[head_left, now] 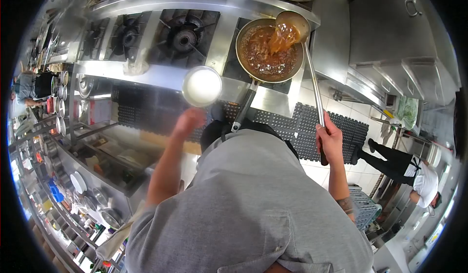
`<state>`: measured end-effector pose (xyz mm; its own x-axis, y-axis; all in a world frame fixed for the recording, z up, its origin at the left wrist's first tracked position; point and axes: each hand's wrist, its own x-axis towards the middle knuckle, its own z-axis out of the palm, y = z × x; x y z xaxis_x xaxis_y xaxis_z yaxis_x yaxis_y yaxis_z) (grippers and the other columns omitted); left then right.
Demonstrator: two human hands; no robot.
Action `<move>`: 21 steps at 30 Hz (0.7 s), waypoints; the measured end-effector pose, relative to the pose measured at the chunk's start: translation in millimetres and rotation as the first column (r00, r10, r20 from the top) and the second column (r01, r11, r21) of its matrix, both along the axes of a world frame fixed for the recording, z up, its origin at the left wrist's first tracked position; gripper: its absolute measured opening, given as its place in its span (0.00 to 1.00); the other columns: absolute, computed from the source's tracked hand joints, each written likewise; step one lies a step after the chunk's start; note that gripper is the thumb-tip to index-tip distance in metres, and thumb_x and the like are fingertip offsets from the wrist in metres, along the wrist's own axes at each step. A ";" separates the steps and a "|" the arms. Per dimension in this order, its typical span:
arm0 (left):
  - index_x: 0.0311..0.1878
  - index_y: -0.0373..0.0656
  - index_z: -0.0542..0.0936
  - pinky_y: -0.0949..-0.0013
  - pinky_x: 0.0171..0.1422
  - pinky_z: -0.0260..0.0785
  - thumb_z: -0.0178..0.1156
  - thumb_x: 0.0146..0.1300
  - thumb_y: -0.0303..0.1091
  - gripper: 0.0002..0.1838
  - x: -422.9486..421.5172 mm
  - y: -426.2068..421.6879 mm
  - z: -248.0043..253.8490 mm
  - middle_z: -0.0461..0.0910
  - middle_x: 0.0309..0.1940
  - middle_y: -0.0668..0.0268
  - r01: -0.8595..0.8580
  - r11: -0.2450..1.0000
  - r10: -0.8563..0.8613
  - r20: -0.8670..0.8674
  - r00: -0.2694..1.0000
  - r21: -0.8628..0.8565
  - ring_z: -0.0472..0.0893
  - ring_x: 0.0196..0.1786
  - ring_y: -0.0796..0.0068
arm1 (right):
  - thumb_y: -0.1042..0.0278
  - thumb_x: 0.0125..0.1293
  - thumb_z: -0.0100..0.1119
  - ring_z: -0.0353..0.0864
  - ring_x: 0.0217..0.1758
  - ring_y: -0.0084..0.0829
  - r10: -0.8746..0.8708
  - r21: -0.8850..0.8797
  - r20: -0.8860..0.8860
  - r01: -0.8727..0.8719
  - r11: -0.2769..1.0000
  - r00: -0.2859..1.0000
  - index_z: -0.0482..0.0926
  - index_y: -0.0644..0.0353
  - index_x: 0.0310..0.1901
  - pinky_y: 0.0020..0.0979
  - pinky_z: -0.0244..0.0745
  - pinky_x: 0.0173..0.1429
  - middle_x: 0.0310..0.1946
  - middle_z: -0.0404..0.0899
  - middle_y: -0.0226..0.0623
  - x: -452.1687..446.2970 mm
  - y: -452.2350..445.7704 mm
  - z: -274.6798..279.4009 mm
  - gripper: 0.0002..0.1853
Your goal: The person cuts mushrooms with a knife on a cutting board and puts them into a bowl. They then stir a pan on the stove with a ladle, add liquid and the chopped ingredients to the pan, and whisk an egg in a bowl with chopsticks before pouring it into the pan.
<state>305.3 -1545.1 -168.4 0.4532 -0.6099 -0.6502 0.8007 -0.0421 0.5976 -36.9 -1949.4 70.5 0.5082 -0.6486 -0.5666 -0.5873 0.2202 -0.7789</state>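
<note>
Ladle is being held in the right hand, whose fingers are wrapping tightly around the lower end of its long metal handle. Ahead of that hand and a little to its left, the ladle's cup is tipping over a frying pan, and glossy brown sauce is spilling from it into more of the same, which is bubbling in the pan.

The pan is sitting on the stove, ahead of and between the two hands, and its dark handle is pointing back toward the person's grey shirt, with neither hand touching it.

The left hand is blurring, so how far its fingers are spreading or curling cannot be told. Just ahead of it, a round metal container is showing a white content; whether the hand is holding or touching this container is unclear.

A burner is standing beyond the container, ahead of the left hand. Well off to the right of the right hand, a person in a white top is standing.
</note>
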 end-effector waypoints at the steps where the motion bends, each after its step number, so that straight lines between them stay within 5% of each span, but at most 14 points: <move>1: 0.56 0.40 0.75 0.54 0.65 0.77 0.62 0.68 0.33 0.16 -6.8 -14.0 15.4 0.81 0.60 0.56 0.147 0.989 -0.146 -0.030 0.989 0.030 0.81 0.64 0.59 | 0.72 0.77 0.58 0.69 0.17 0.18 -0.001 0.002 0.003 0.001 1.000 1.000 0.68 0.49 0.78 0.25 0.66 0.18 0.24 0.74 0.26 -1.3 -0.1 -6.8 0.30; 4: 0.59 0.40 0.74 0.56 0.66 0.77 0.61 0.71 0.33 0.17 -36.3 -70.3 72.7 0.80 0.62 0.55 0.349 0.935 -0.346 -0.043 0.937 0.072 0.81 0.65 0.58 | 0.70 0.76 0.60 0.68 0.17 0.17 0.000 -0.193 -0.100 -0.019 0.981 0.995 0.70 0.49 0.77 0.26 0.65 0.20 0.22 0.74 0.26 -12.1 -3.4 -47.9 0.29; 6: 0.60 0.40 0.73 0.56 0.66 0.77 0.61 0.72 0.34 0.17 -56.9 -95.6 81.6 0.80 0.63 0.54 0.396 0.915 -0.395 -0.022 0.918 0.083 0.81 0.64 0.58 | 0.68 0.75 0.62 0.67 0.16 0.17 0.162 -0.625 -0.205 -0.257 0.737 0.965 0.71 0.48 0.77 0.26 0.66 0.21 0.20 0.74 0.26 -17.7 -13.1 -80.6 0.30; 9: 0.69 0.37 0.66 0.52 0.65 0.77 0.56 0.77 0.37 0.24 -73.7 -107.5 61.3 0.78 0.63 0.53 -0.001 1.000 -0.003 -0.170 0.985 -0.025 0.80 0.64 0.54 | 0.64 0.73 0.63 0.71 0.22 0.20 0.182 -0.630 -0.337 -0.365 0.686 0.924 0.69 0.54 0.77 0.30 0.73 0.32 0.25 0.80 0.31 8.7 -5.5 -91.3 0.32; 10: 0.69 0.37 0.66 0.52 0.65 0.77 0.56 0.77 0.37 0.24 -71.4 -107.2 53.5 0.78 0.63 0.53 -0.004 1.000 -0.001 -0.170 0.985 -0.026 0.80 0.64 0.54 | 0.64 0.73 0.63 0.71 0.22 0.20 0.183 -0.631 -0.337 -0.366 0.684 0.923 0.69 0.54 0.77 0.30 0.73 0.32 0.25 0.80 0.31 14.0 0.7 -97.0 0.32; 12: 0.66 0.33 0.70 0.51 0.69 0.76 0.57 0.76 0.36 0.22 -60.7 -101.0 39.7 0.80 0.59 0.54 -0.435 0.901 0.422 -0.247 0.872 0.003 0.81 0.64 0.52 | 0.65 0.74 0.63 0.76 0.21 0.23 0.125 -0.135 -0.177 -0.150 0.979 0.976 0.71 0.53 0.76 0.31 0.73 0.28 0.25 0.80 0.32 24.2 16.1 -107.5 0.30; 13: 0.65 0.29 0.70 0.50 0.71 0.76 0.54 0.77 0.34 0.21 -53.1 -99.5 31.8 0.79 0.59 0.50 -0.496 0.868 0.493 -0.169 0.853 0.029 0.81 0.64 0.51 | 0.65 0.76 0.61 0.76 0.20 0.26 0.050 0.183 -0.044 -0.041 0.982 0.998 0.70 0.51 0.77 0.32 0.71 0.22 0.24 0.77 0.31 32.6 24.3 -89.7 0.29; 14: 0.65 0.29 0.70 0.50 0.71 0.76 0.54 0.77 0.34 0.21 -46.4 -93.5 25.5 0.79 0.59 0.50 -0.497 0.867 0.495 -0.169 0.852 0.030 0.81 0.64 0.51 | 0.65 0.76 0.61 0.76 0.20 0.26 0.052 0.184 -0.045 -0.043 0.982 0.998 0.70 0.51 0.77 0.32 0.71 0.22 0.24 0.77 0.31 31.8 23.1 -71.5 0.29; 16: 0.64 0.28 0.70 0.52 0.70 0.76 0.53 0.76 0.30 0.20 -34.1 -86.7 22.9 0.80 0.57 0.48 -0.417 0.908 0.419 -0.077 0.905 0.032 0.82 0.62 0.52 | 0.66 0.77 0.59 0.72 0.18 0.24 -0.236 0.751 0.046 0.123 0.649 0.971 0.67 0.49 0.77 0.30 0.66 0.17 0.24 0.74 0.30 26.0 14.5 -38.2 0.29; 18: 0.63 0.27 0.71 0.53 0.67 0.77 0.53 0.74 0.27 0.18 -30.4 -84.0 24.6 0.81 0.55 0.49 -0.395 0.917 0.397 -0.053 0.916 0.052 0.83 0.60 0.55 | 0.65 0.77 0.58 0.72 0.18 0.25 -0.147 0.696 -0.043 0.135 0.705 0.988 0.66 0.48 0.78 0.31 0.67 0.18 0.25 0.75 0.29 14.2 -1.9 -10.9 0.30; 20: 0.61 0.27 0.72 0.55 0.64 0.78 0.54 0.73 0.26 0.17 -26.8 -81.0 25.6 0.82 0.53 0.50 -0.346 0.936 0.349 -0.045 0.936 0.057 0.83 0.57 0.56 | 0.66 0.77 0.58 0.73 0.18 0.24 0.079 0.310 -0.192 -0.016 0.951 0.978 0.67 0.48 0.78 0.30 0.69 0.19 0.23 0.74 0.28 11.2 0.6 -2.1 0.30; 21: 0.61 0.27 0.72 0.55 0.64 0.78 0.54 0.73 0.26 0.17 -25.7 -80.5 26.5 0.82 0.53 0.50 -0.342 0.938 0.345 -0.047 0.937 0.058 0.83 0.57 0.56 | 0.66 0.77 0.58 0.73 0.18 0.24 0.075 0.310 -0.194 -0.012 0.951 0.978 0.67 0.48 0.78 0.30 0.69 0.19 0.23 0.74 0.28 7.0 5.0 -20.7 0.30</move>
